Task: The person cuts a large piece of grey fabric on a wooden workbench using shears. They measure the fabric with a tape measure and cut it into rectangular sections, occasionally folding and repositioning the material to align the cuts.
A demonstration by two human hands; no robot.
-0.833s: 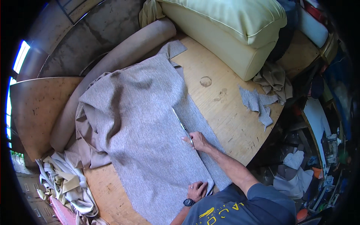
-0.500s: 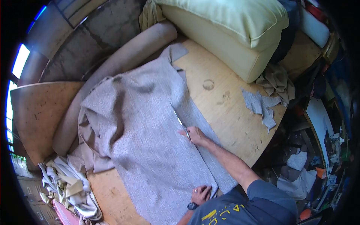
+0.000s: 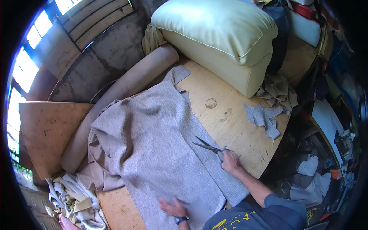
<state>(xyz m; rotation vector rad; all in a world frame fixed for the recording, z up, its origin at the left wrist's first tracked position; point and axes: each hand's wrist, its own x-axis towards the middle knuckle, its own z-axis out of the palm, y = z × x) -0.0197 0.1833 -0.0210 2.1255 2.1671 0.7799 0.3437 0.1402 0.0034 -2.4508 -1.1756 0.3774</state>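
Observation:
Grey woven upholstery fabric (image 3: 161, 153) is spread over the wooden table, its far left part bunched in folds. A long slit runs through it toward my body, parting a narrow strip (image 3: 218, 168) on the right. My right hand (image 3: 231, 161) grips a pair of scissors (image 3: 210, 147) by the handles. Their blades are spread and point left, just above the strip. My left hand (image 3: 173, 208), with a watch at the wrist, is over the near part of the fabric, fingers apart and somewhat blurred. It holds nothing.
A fabric roll (image 3: 122, 96) lies along the far left. A pale yellow cushioned seat piece (image 3: 214, 50) stands at the back of the wooden table (image 3: 249, 145). Grey scraps (image 3: 262, 119) lie at right. Cloth offcuts (image 3: 76, 199) are piled at near left; clutter (image 3: 310, 180) fills the floor at right.
My right hand has drawn the scissors out of the slit, back to the right, and the blades have spread. My left hand has moved left from the fabric's near edge. The view has tilted up.

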